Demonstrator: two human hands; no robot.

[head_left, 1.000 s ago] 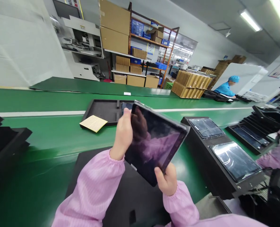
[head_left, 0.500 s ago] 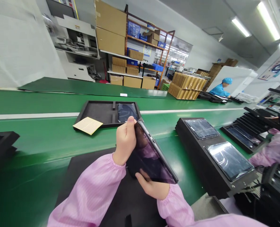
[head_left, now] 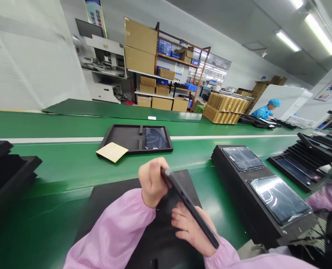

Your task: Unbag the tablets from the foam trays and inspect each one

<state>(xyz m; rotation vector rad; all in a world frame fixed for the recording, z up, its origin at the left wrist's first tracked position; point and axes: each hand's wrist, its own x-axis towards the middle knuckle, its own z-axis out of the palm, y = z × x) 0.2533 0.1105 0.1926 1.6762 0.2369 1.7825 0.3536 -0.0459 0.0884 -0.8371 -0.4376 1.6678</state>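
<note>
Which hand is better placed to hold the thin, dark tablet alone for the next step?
Likely the left hand: it is closed around the upper end of the thin, dark tablet. The right hand is lower along it, fingers spread, with no clear grip.

Shiny green tabletop (head_left: 191, 162), matt black mat (head_left: 112, 201)
Held tablet (head_left: 193, 211) is showing a smooth edge, glossy screens (head_left: 279, 198) are gleaming, cloth sleeves (head_left: 118, 224) are wrinkling.
</note>
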